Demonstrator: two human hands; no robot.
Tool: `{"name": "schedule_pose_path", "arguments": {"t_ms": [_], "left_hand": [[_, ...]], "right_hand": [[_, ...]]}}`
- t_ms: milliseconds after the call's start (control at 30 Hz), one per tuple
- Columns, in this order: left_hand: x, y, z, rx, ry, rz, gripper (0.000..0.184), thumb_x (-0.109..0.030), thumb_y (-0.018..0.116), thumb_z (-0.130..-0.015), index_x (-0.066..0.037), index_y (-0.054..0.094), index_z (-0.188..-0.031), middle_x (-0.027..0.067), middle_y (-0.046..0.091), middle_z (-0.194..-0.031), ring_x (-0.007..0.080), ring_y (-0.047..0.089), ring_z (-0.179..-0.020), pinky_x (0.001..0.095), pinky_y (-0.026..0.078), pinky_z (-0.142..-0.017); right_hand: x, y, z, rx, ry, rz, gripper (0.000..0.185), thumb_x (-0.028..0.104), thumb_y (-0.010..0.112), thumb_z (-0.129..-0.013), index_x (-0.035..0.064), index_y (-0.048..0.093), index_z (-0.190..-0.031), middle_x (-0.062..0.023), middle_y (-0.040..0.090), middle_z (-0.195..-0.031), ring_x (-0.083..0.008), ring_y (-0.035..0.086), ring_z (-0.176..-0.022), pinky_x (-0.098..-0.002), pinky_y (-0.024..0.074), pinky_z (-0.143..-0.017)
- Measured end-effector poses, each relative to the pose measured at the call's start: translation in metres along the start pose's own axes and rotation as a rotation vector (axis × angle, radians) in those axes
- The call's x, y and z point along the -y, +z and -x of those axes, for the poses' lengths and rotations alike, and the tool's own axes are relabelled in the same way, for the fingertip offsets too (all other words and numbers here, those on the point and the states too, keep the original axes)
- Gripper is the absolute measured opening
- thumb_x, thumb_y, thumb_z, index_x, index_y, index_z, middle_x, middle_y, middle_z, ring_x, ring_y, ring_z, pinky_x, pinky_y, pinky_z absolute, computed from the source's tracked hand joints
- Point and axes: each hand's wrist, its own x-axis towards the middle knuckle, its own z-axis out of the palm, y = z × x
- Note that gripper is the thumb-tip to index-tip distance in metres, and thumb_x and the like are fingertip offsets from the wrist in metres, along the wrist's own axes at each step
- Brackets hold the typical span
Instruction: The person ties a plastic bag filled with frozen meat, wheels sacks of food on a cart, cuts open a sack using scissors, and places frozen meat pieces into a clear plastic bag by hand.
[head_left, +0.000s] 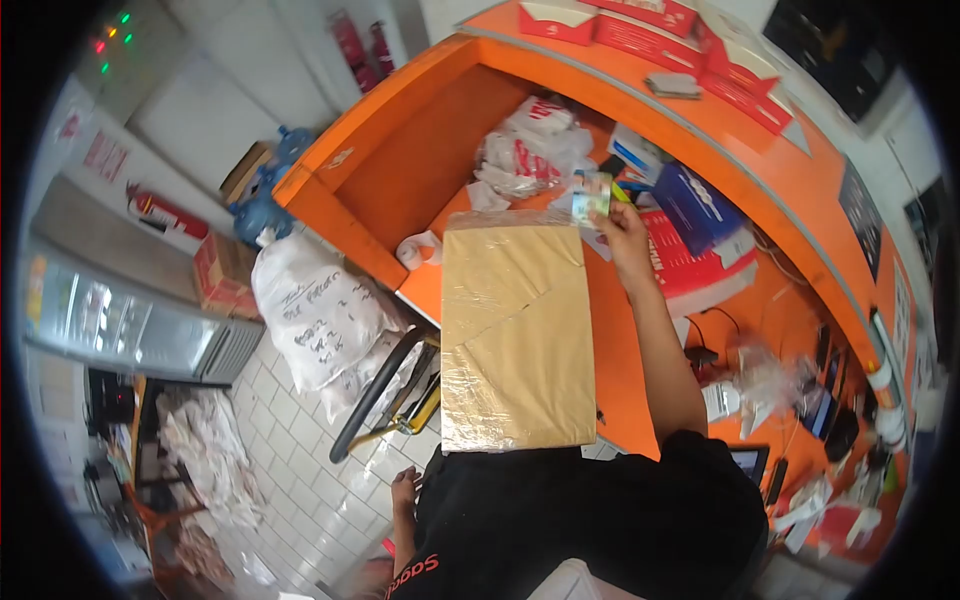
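My right hand (625, 240) reaches over the orange counter, its fingers pinching a small blue-green printed slip (591, 196). Whether that slip is a card or a folded banknote I cannot tell. Right in front of my body, at the counter's edge, is a thick brown paper package (518, 335) wrapped in clear plastic. Low on the left, beside my black shirt, hangs my left hand (405, 491); its fingers are loosely bent and apart, with nothing visible in them. Beyond the slip lie crumpled plastic bags (535, 150) with red print and a blue booklet (697, 208).
The orange counter (625, 385) has a raised shelf with red-white boxes (650, 45). Cables, a clear plastic bag (765, 380) and devices clutter its right. A stuffed white sack (318, 315) and a black-handled yellow frame (400, 400) stand left on tiles. A paper roll (418, 250) lies nearby.
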Motion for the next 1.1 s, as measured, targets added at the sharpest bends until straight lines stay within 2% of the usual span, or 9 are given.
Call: {"name": "schedule_pose_path", "arguments": {"t_ms": [100, 233, 367, 500, 633, 733, 833, 967, 1100], "left_hand": [[0.031, -0.009, 0.033, -0.097, -0.056, -0.028, 0.042, -0.029, 0.060, -0.089, -0.002, 0.054, -0.119, 0.0116, 0.065, -0.100, 0.0230, 0.062, -0.086, 0.0346, 0.048, -0.072], [0.059, -0.013, 0.081, -0.170, 0.000, -0.281, 0.035, -0.027, 0.059, -0.089, 0.002, 0.062, -0.108, 0.0123, 0.067, -0.099, 0.0170, 0.062, -0.087, 0.0295, 0.048, -0.074], [0.124, -0.025, 0.078, -0.165, 0.035, -0.392, 0.034, -0.025, 0.058, -0.089, 0.002, 0.063, -0.108, 0.0115, 0.067, -0.097, 0.0166, 0.062, -0.086, 0.0298, 0.048, -0.074], [0.163, -0.033, 0.051, -0.140, 0.055, -0.311, 0.032, -0.024, 0.058, -0.088, 0.002, 0.063, -0.107, 0.0106, 0.068, -0.096, 0.0163, 0.062, -0.085, 0.0300, 0.048, -0.075], [0.181, -0.037, 0.007, -0.084, 0.098, -0.103, 0.031, -0.022, 0.057, -0.088, 0.003, 0.064, -0.106, 0.0098, 0.068, -0.094, 0.0159, 0.062, -0.084, 0.0303, 0.049, -0.075], [0.187, -0.049, -0.025, -0.033, 0.126, 0.009, 0.031, -0.021, 0.057, -0.088, 0.003, 0.064, -0.106, 0.0092, 0.068, -0.093, 0.0157, 0.062, -0.083, 0.0305, 0.049, -0.076], [0.150, -0.063, -0.015, -0.015, 0.263, -0.348, 0.030, -0.019, 0.056, -0.087, 0.003, 0.064, -0.106, 0.0103, 0.067, -0.095, 0.0168, 0.062, -0.084, 0.0300, 0.049, -0.074], [0.075, -0.072, 0.015, -0.124, -0.027, -0.087, 0.031, -0.024, 0.057, -0.087, 0.001, 0.064, -0.104, 0.0097, 0.067, -0.094, 0.0193, 0.064, -0.076, 0.0296, 0.050, -0.067], [0.079, -0.131, -0.047, -0.010, 0.106, -0.174, 0.037, -0.033, 0.061, -0.086, 0.000, 0.064, -0.103, 0.0092, 0.068, -0.085, 0.0161, 0.064, -0.074, 0.0303, 0.051, -0.068]], "right_hand": [[-0.032, 0.010, -0.068, 0.103, 0.164, 0.126, 0.026, 0.020, 0.071, -0.081, 0.0022, 0.062, -0.098, -0.0035, 0.062, -0.083, -0.0105, 0.057, -0.068, -0.0243, 0.0475, -0.057], [-0.057, 0.020, -0.156, 0.377, 0.394, 0.083, 0.033, 0.027, 0.067, -0.084, -0.0008, 0.063, -0.102, -0.0049, 0.064, -0.084, -0.0128, 0.059, -0.070, -0.0254, 0.0498, -0.058], [-0.014, 0.046, -0.205, -0.010, 0.353, -0.349, 0.059, 0.043, 0.067, -0.083, -0.0013, 0.056, -0.120, -0.0157, 0.059, -0.114, -0.0250, 0.062, -0.097, -0.0319, 0.0531, -0.079], [0.018, 0.069, -0.181, 0.108, 0.303, -0.007, 0.072, 0.049, 0.067, -0.081, -0.0025, 0.049, -0.128, -0.0195, 0.053, -0.123, -0.0312, 0.060, -0.103, -0.0355, 0.0514, -0.085], [0.003, 0.075, -0.139, 0.439, 0.171, 0.263, 0.057, 0.042, 0.065, -0.086, -0.0006, 0.056, -0.122, -0.0135, 0.060, -0.113, -0.0236, 0.061, -0.098, -0.0312, 0.0501, -0.084], [0.005, 0.057, -0.097, 0.391, 0.129, 0.247, 0.045, 0.036, 0.063, -0.088, 0.0004, 0.060, -0.116, -0.0088, 0.064, -0.105, -0.0178, 0.062, -0.093, -0.0289, 0.0499, -0.079], [0.023, 0.028, -0.056, 0.269, 0.050, 0.206, 0.037, 0.031, 0.063, -0.089, 0.0018, 0.062, -0.113, -0.0054, 0.065, -0.101, -0.0141, 0.062, -0.089, -0.0264, 0.0490, -0.075], [0.085, -0.001, 0.025, 0.128, -0.107, 0.284, 0.033, 0.029, 0.059, -0.092, 0.0041, 0.062, -0.114, -0.0032, 0.064, -0.108, -0.0126, 0.059, -0.091, -0.0266, 0.0474, -0.082], [0.194, 0.043, 0.156, 0.244, -0.339, 0.433, 0.039, 0.028, 0.058, -0.093, 0.0001, 0.057, -0.121, -0.0105, 0.062, -0.111, -0.0173, 0.057, -0.100, -0.0290, 0.0436, -0.089]]}}
